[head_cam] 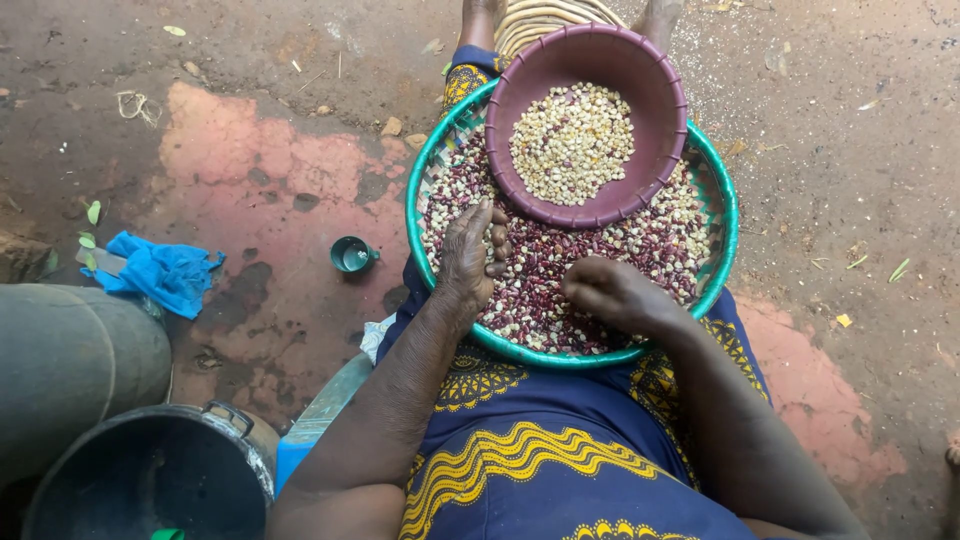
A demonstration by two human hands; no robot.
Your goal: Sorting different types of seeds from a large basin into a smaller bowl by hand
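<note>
Big round woven tray with a teal rim sits on the person's lap, full of mixed beans, mostly dark red-purple with pale cream ones scattered through. A maroon bowl rests at the tray's far edge, holding only the pale beans. Left hand lies on the beans near the tray's left edge, fingers curled loosely. Right hand is near the close edge, fingertips pinched down into the beans; can't tell what it's got.

Matt plastic bowl, woven tray
</note>
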